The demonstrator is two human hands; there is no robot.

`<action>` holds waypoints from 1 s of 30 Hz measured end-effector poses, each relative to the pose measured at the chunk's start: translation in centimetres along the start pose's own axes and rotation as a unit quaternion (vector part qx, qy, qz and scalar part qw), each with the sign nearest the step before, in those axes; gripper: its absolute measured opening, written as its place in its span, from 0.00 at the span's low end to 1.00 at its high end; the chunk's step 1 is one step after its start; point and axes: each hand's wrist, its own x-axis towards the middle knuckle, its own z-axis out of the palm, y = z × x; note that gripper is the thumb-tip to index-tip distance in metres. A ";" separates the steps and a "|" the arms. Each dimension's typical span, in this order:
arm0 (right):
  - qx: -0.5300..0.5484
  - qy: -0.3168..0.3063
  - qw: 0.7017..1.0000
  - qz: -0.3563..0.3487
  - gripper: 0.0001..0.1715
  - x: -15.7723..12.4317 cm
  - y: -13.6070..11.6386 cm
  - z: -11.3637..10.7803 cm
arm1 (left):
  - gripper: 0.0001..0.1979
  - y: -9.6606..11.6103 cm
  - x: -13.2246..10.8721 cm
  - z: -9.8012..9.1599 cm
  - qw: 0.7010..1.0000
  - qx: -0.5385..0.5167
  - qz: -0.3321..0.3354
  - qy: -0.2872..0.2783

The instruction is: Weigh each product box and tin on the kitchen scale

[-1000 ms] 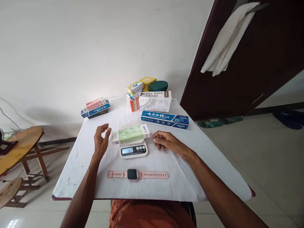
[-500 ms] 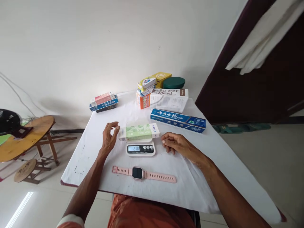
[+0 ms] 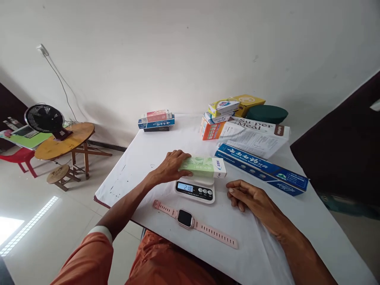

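Note:
A green and white box (image 3: 205, 166) lies on a small white kitchen scale (image 3: 195, 190) whose display reads 218. My left hand (image 3: 170, 166) is wrapped around the left end of that box. My right hand (image 3: 252, 198) rests on the white table (image 3: 148, 154) just right of the scale, fingers curled loosely, with nothing visible in it. A pink smartwatch (image 3: 190, 219) lies flat in front of the scale, strap stretched out.
A long blue box (image 3: 261, 168) lies right of the scale. Behind it are a Super Meal box (image 3: 257, 136), a stack of small boxes (image 3: 221, 118) and a green lid (image 3: 266, 113). Another stack of boxes (image 3: 156, 119) sits far left. A round wooden table (image 3: 63, 136) holds a fan (image 3: 44, 118).
My left hand has moved right and closed on the green box's left end. The scale reading dropped from 362 to 218. My head has turned left.

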 end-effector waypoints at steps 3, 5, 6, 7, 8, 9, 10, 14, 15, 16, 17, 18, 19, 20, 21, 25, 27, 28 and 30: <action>0.001 0.002 1.000 0.005 0.31 0.2 0.3 -0.1 | 0.27 -2.4 -0.1 -1.9 0.999 0.004 -0.036 0.040; 0.000 0.002 1.000 0.004 0.31 0.3 0.5 -0.1 | 0.27 -5.0 0.2 -3.3 0.994 0.042 -0.076 0.067; -0.001 0.002 1.000 0.003 0.31 0.4 0.5 -0.1 | 0.26 -6.5 0.5 -3.9 0.990 0.065 -0.098 0.075; -0.002 0.003 1.000 0.001 0.31 0.5 0.6 -0.1 | 0.26 -8.1 0.9 -4.4 0.986 0.086 -0.122 0.077; -0.003 0.004 1.000 0.000 0.31 0.5 0.6 -0.1 | 0.26 -9.7 1.4 -4.8 0.981 0.106 -0.146 0.076; -0.003 0.005 1.000 0.000 0.31 0.5 0.7 -0.1 | 0.26 -11.2 1.9 -5.0 0.975 0.125 -0.166 0.074; -0.001 0.006 1.000 -0.002 0.31 0.6 0.7 -0.1 | 0.26 -12.6 2.5 -5.1 0.970 0.142 -0.182 0.074; 0.005 0.013 1.000 -0.013 0.30 0.3 0.2 0.0 | 0.24 -16.5 4.4 -4.7 0.957 0.183 -0.203 0.099; 0.005 0.015 1.000 -0.014 0.30 0.3 0.1 0.0 | 0.23 -17.0 4.8 -4.6 0.956 0.187 -0.202 0.106; 0.006 0.017 1.000 -0.015 0.30 0.3 0.0 0.0 | 0.22 -17.4 5.0 -4.5 0.954 0.191 -0.201 0.114; 0.006 0.017 1.000 -0.016 0.30 0.3 -0.1 0.0 | 0.21 -17.6 5.3 -4.5 0.952 0.198 -0.200 0.121; 0.007 0.015 1.000 -0.018 0.31 0.3 -0.2 0.0 | 0.20 -17.7 5.5 -4.4 0.949 0.208 -0.198 0.127; 0.009 0.014 1.000 -0.022 0.31 0.4 -0.2 -0.1 | 0.19 -17.7 5.7 -4.4 0.946 0.218 -0.198 0.132; 0.012 0.012 1.000 -0.026 0.31 0.4 -0.1 -0.1 | 0.18 -17.5 5.8 -4.4 0.943 0.228 -0.199 0.136; 0.017 0.012 0.999 -0.031 0.30 0.5 0.0 -0.2 | 0.17 -17.3 5.9 -4.4 0.941 0.236 -0.199 0.138; 0.042 0.017 0.997 -0.058 0.23 0.5 0.3 0.0 | 0.16 -15.3 6.8 -4.3 0.943 0.240 -0.174 0.149; 0.052 0.019 0.995 -0.077 0.18 0.5 0.3 0.1 | 0.15 -13.3 8.0 -4.4 0.949 0.222 -0.131 0.180; 0.061 0.023 0.994 -0.085 0.17 0.5 0.2 0.1 | 0.15 -11.9 8.8 -4.4 0.955 0.205 -0.097 0.193; 0.073 0.027 0.993 -0.089 0.14 0.5 0.1 -0.1 | 0.15 -8.3 10.7 -4.2 0.969 0.163 -0.004 0.186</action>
